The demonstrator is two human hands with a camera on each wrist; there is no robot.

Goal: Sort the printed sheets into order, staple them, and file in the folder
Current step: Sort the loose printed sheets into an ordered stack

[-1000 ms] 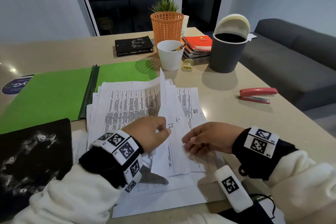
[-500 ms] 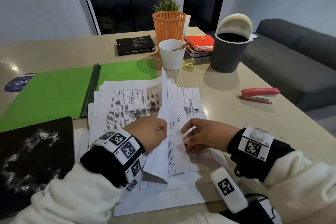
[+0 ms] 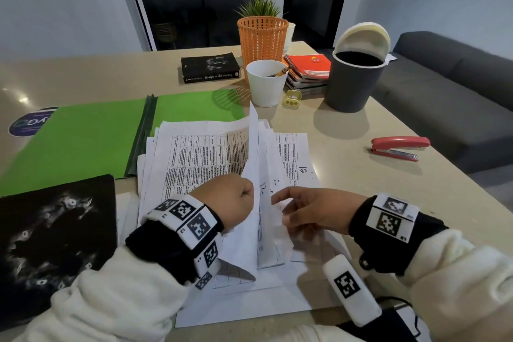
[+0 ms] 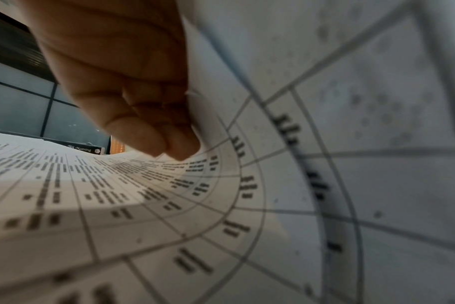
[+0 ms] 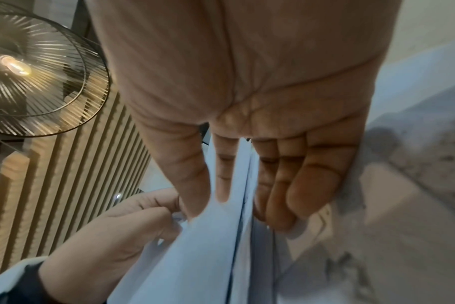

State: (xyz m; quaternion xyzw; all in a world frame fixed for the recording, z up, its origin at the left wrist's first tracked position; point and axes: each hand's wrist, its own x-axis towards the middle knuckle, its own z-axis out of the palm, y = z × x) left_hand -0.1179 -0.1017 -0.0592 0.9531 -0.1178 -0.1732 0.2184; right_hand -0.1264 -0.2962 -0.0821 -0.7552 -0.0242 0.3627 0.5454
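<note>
A loose pile of printed sheets (image 3: 200, 158) lies on the table in front of me, partly over the open green folder (image 3: 83, 136). My left hand (image 3: 236, 200) is curled and pinches several sheets stood up on edge (image 3: 256, 164); in the left wrist view the fingers (image 4: 153, 131) press on the curved paper (image 4: 247, 185). My right hand (image 3: 299, 211) has its fingers slid between the raised sheets, the thumb (image 5: 190, 181) and forefinger on one side and the other fingers (image 5: 299, 185) on the other. A red stapler (image 3: 398, 147) lies apart at the right.
A white cup (image 3: 265, 82), orange basket (image 3: 262, 36), dark bin (image 3: 355, 78), notebooks (image 3: 308, 66), yellow sharpener (image 3: 292, 98) and black book (image 3: 209, 66) stand at the back. A black patterned cover (image 3: 52, 230) lies at the left. The table's right edge borders a grey sofa (image 3: 455, 86).
My right hand has moved left into the raised sheets and spread its fingers among them. The left hand keeps its hold on the upright sheets.
</note>
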